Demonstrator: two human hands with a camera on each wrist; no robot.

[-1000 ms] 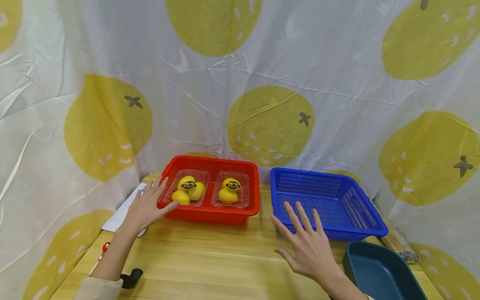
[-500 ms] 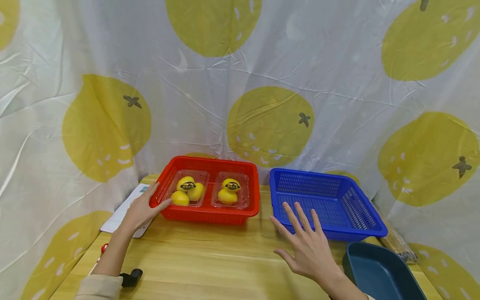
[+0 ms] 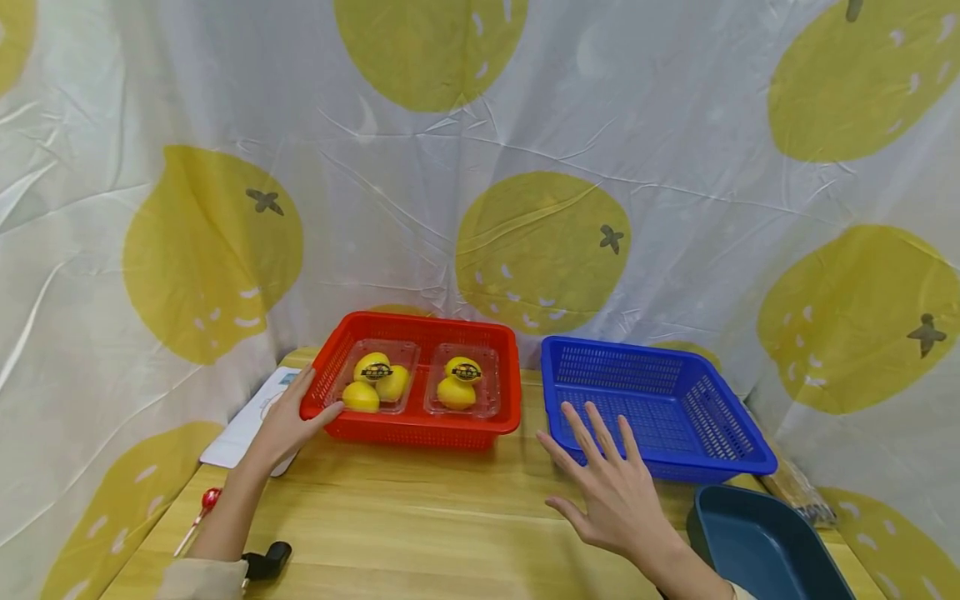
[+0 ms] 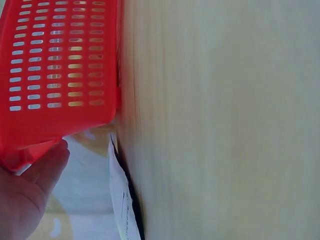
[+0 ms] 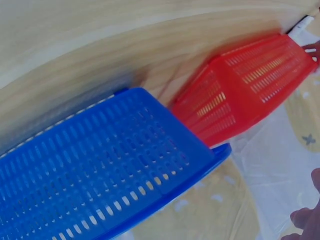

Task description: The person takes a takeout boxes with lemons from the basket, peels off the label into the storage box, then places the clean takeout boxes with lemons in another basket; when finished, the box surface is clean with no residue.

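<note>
My left hand (image 3: 288,421) holds the front left corner of a red plastic basket (image 3: 420,427), thumb over the rim. In the left wrist view, fingers (image 4: 52,165) reach under the rim beside the slotted wall. Inside the basket lie two clear plastic boxes with dark labels. The left box holds three lemons (image 3: 362,397); two lemons (image 3: 456,392) show in the right one. Spread and straight, the fingers of my right hand (image 3: 611,496) hover near the front left corner of a blue plastic basket (image 3: 615,406). No contact with it is plain.
A dark teal tray (image 3: 765,542) stands at the right front, with a clear-wrapped packet (image 3: 798,487) behind it. White printed sheet (image 3: 243,429) lies left of the red basket. A red lollipop (image 3: 210,498) and a black object (image 3: 267,560) are near my left forearm.
My left hand, spread above the red basket's left side at first, has come down onto its corner and taken hold of the rim. The right hand has barely moved.
</note>
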